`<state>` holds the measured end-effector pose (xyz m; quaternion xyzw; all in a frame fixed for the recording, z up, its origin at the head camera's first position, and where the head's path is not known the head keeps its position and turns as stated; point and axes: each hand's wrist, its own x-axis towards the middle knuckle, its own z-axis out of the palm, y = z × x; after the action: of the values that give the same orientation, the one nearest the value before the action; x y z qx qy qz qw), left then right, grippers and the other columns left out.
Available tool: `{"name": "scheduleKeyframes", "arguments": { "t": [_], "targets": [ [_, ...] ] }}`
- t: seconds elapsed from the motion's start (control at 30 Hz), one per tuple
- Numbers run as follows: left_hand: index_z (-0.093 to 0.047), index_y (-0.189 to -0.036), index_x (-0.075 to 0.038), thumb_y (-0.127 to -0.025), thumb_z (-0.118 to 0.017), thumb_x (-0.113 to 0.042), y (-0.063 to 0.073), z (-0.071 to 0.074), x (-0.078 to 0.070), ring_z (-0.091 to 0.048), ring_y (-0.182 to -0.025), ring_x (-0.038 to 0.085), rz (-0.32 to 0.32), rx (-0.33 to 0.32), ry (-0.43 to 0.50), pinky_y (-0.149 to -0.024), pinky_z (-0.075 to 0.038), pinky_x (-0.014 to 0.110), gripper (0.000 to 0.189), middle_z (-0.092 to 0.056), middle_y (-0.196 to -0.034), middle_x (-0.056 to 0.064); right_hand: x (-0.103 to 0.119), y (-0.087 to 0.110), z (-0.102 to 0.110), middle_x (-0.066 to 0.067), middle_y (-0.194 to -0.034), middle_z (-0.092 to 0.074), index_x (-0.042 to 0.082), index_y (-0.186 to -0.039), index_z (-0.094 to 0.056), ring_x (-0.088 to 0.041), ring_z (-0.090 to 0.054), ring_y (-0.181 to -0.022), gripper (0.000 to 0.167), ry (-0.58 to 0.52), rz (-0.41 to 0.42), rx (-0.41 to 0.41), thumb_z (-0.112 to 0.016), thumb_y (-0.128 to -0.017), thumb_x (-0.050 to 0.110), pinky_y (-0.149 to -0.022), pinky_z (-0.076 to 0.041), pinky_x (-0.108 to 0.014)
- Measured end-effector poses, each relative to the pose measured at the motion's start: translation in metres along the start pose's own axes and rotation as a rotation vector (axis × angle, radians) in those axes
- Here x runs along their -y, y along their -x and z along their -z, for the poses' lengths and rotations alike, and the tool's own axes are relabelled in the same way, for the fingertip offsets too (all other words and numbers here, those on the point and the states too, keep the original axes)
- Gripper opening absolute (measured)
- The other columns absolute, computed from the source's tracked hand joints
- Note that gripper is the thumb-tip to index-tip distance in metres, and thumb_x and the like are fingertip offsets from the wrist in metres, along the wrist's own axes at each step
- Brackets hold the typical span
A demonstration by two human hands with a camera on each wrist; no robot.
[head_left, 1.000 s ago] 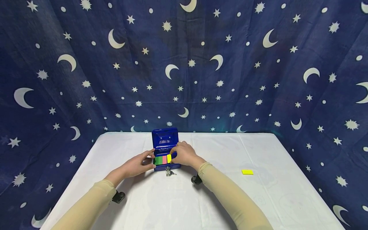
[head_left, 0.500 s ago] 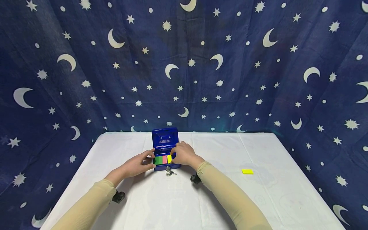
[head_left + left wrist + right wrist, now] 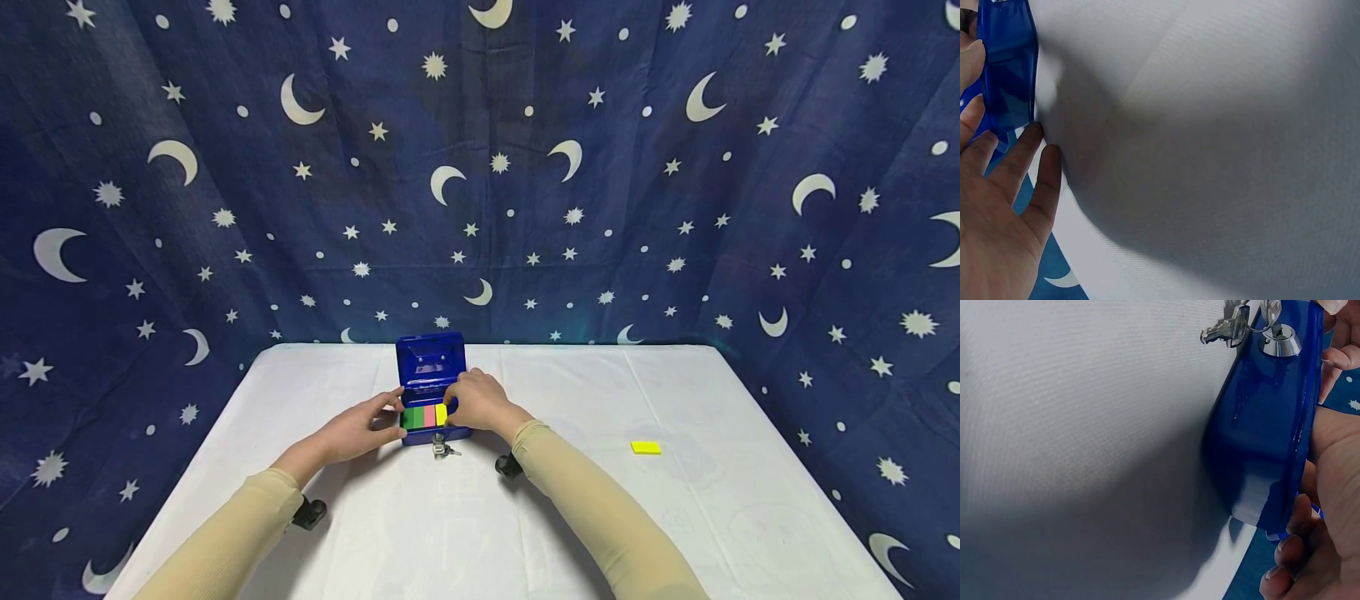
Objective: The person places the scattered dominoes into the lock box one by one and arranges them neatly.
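Observation:
On the table stands a blue metal cash box [image 3: 431, 360] with its lid raised. Inside, a green block [image 3: 413, 417], a pink block [image 3: 430, 416] and a yellow block [image 3: 441, 414] stand side by side. My left hand [image 3: 351, 431] holds the left end of the box, thumb towards the front and fingers towards the back. At the right end, my right hand [image 3: 480, 402] reaches into the box and pinches the yellow block, its fingertips partly hidden. In the right wrist view, keys [image 3: 1235, 328] hang from the lock [image 3: 1280, 341] on the front.
Another yellow block [image 3: 646, 447] lies flat on the white-covered table [image 3: 585, 500], well to the right. A dark blue curtain [image 3: 495, 225] with moons and stars surrounds the table's back and sides. Camera mounts sit under both wrists.
The yellow block in my right hand has settled slightly and now sits straighter, close against the pink block. My left hand and the box have not moved.

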<state>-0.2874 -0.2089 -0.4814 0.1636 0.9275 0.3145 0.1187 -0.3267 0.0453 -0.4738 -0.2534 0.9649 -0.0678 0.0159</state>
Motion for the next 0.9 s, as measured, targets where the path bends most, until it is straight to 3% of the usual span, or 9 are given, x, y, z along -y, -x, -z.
{"name": "scheduleKeyframes", "arguments": {
  "t": [0.13, 0.33, 0.63, 0.9],
  "targets": [
    [-0.049, -0.144, -0.020, -0.095, -0.070, -0.045, -0.0006, -0.0004, 0.0007, -0.053, -0.134, 0.029, 0.000, -0.005, 0.005, -0.109, -0.042, 0.053, 0.059, -0.048, -0.153, 0.005, -0.0002, -0.0004, -0.0003, 0.009, -0.092, -0.059, 0.026, -0.107, -0.078, -0.015, -0.048, -0.091, 0.034, 0.002, 0.004, -0.002, -0.083, -0.081, 0.046, -0.082, -0.045, -0.033],
    [-0.051, -0.141, -0.021, -0.095, -0.070, -0.046, -0.0012, -0.0006, 0.0009, -0.053, -0.134, 0.029, 0.003, -0.003, -0.002, -0.109, -0.042, 0.054, 0.056, -0.045, -0.156, 0.006, 0.0004, 0.0000, -0.0001, 0.008, -0.093, -0.060, 0.026, -0.107, -0.079, -0.015, -0.049, -0.091, 0.034, 0.001, 0.011, -0.007, -0.084, -0.080, 0.046, -0.083, -0.045, -0.032],
    [-0.045, -0.148, -0.021, -0.095, -0.070, -0.048, -0.0003, -0.0001, 0.0011, -0.054, -0.134, 0.028, -0.001, 0.000, -0.009, -0.108, -0.042, 0.053, 0.065, -0.048, -0.152, 0.005, 0.0015, 0.0008, -0.0002, 0.009, -0.093, -0.059, 0.026, -0.107, -0.078, -0.016, -0.051, -0.095, 0.035, -0.001, -0.001, -0.005, -0.084, -0.080, 0.048, -0.086, -0.046, -0.033],
    [-0.053, -0.136, -0.020, -0.095, -0.070, -0.048, 0.0002, -0.0002, 0.0014, -0.053, -0.134, 0.028, -0.008, 0.001, -0.018, -0.109, -0.042, 0.053, 0.053, -0.040, -0.160, 0.003, 0.0010, 0.0010, -0.0007, 0.008, -0.094, -0.060, 0.026, -0.106, -0.078, -0.015, -0.051, -0.095, 0.035, -0.019, -0.001, -0.005, -0.085, -0.080, 0.047, -0.087, -0.046, -0.034]
  ]
}}
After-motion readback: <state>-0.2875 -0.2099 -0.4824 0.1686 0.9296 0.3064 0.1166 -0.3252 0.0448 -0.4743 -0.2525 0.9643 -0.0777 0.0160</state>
